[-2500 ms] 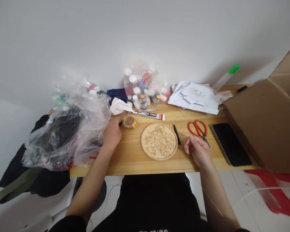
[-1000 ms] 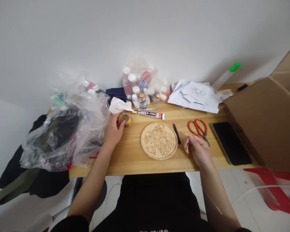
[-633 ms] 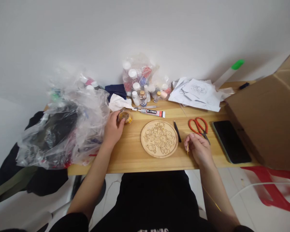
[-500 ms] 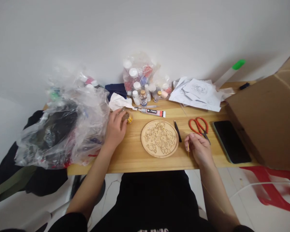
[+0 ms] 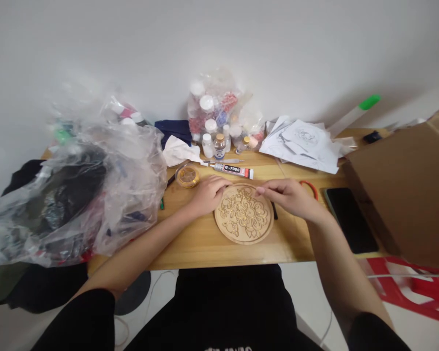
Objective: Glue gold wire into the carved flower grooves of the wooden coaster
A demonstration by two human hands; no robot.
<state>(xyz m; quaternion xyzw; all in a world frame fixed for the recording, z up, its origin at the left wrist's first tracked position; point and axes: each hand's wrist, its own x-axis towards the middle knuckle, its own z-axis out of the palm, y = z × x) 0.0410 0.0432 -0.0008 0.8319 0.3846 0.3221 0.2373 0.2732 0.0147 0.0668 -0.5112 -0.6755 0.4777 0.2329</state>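
Head cam: work shifts from spool (image 5: pixel 188 176) to board (image 5: pixel 244 214)

Our L hand (image 5: pixel 208 196) was at the spool approx. half a sec ago; now it's off it & at the board's far-left edge, fingers half-curled, tips seemingly touching the rim. Can't tell if it grips or just rests there. Our R hand (image 5: pixel 290 196) has come in too: it was right of the board w/ a bit of gold wire hanging from it, & is now over the board's far-right part, thumb & fingertip pinched narrow. Wire isn't clear in that pinch now, so we can't say whether it's held.

Board itself: flat on the table (image 5: pixel 201 251), btwn our two hands, flower pattern up, pos. abt. the same. Spool lies left of & a bit beyond the board, no hand on it.

Meaning, as we judge it: spool is out of play for the moment, & the work in hand now sits at the board's far side, w/ both hands on it.

Also new: our R hand & wrist hide most of the red-handled pliers (image 5: pixel 313 188) right of the board, plus much of the black tool (image 5: pixel 275 212) just off its right edge. Glue tube (image 5: pixel 234 169) is where it was, just beyond the board; phone (image 5: pixel 351 219) ditto, well to the board's right.
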